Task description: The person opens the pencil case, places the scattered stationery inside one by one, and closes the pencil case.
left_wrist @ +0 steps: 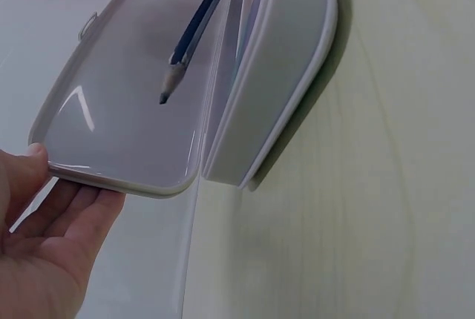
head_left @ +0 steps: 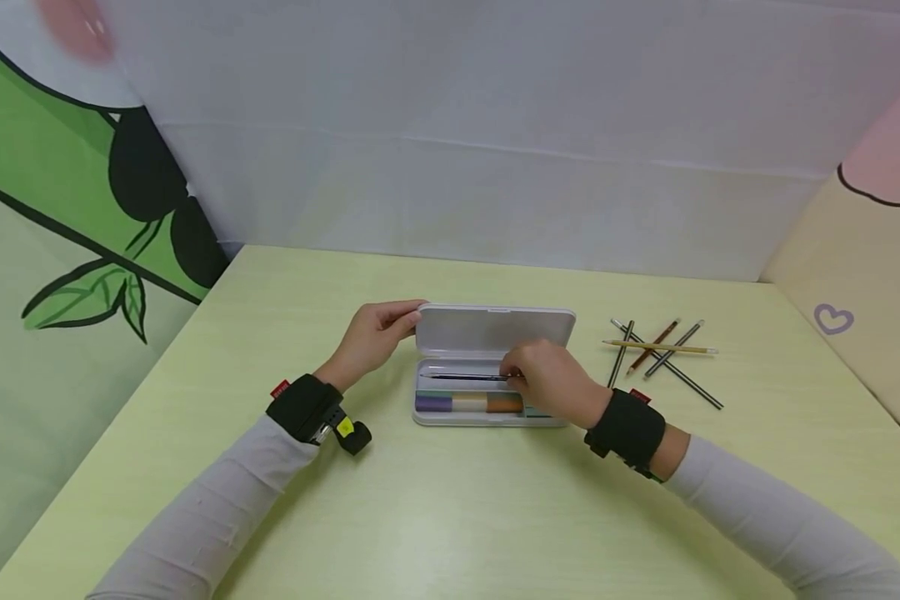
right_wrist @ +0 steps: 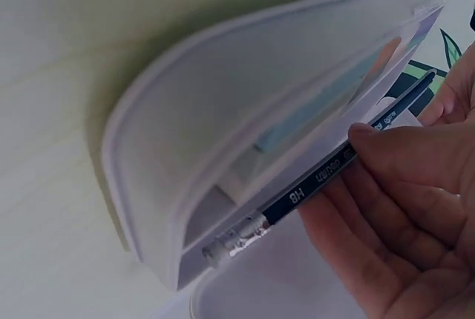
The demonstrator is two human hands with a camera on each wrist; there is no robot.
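An open white pencil case (head_left: pixel 422 417) stands on the table, its hinged lid (head_left: pixel 480 330) tilted up at the back. My left hand (head_left: pixel 375 335) pinches the lid's left edge between thumb and fingers, plain in the left wrist view. A dark blue pencil (right_wrist: pixel 286 202), marked HB, with a metal ferrule and eraser end, is pinched by my right hand (head_left: pixel 553 379). Held over the case, the pencil's sharpened tip (left_wrist: pixel 169 85) points toward the lid's left side. Purple, cream and orange blocks of colour (head_left: pixel 468 402) show along the case's front part; my right hand hides some of the case.
To the right of the case, several loose pencils (head_left: pixel 667 347) lie crossed in a pile on the pale wooden table (head_left: pixel 420 517). A white sheet (head_left: pixel 450 192) hangs behind the table, and printed panels (head_left: pixel 82 267) stand at the sides.
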